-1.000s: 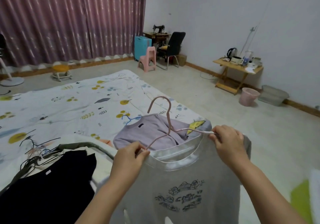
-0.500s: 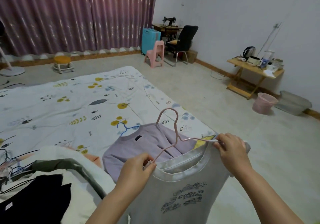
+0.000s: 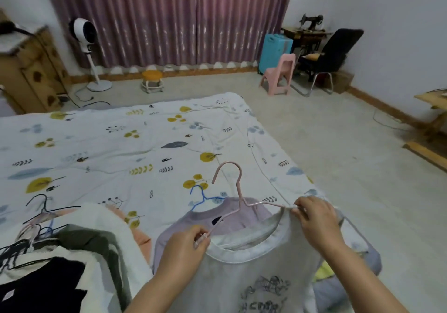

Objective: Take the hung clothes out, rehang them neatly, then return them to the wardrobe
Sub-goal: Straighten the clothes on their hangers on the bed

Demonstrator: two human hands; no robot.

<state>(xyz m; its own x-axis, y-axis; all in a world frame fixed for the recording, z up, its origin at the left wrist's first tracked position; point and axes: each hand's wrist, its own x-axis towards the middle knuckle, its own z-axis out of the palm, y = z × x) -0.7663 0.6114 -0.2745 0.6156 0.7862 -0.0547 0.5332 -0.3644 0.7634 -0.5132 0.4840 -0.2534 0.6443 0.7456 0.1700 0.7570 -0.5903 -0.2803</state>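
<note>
I hold up a light grey t-shirt with a dark print, over the near edge of the bed. A pink hanger sits inside its neckline, hook pointing up. My left hand pinches the shirt's left shoulder and the hanger's end. My right hand pinches the right shoulder over the hanger's other end. Behind the shirt a lilac top lies flat on a blue hanger. A heap of clothes on dark hangers lies at the lower left.
A white fan and a wooden cabinet stand at the back left. By the curtain are a small stool, a pink chair, a blue suitcase and a black chair. Bare floor lies to the right.
The view has swung left, bringing the fan and cabinet into sight. Both hands keep holding the shirt's shoulders on the pink hanger, which sits slightly farther over the bed.
</note>
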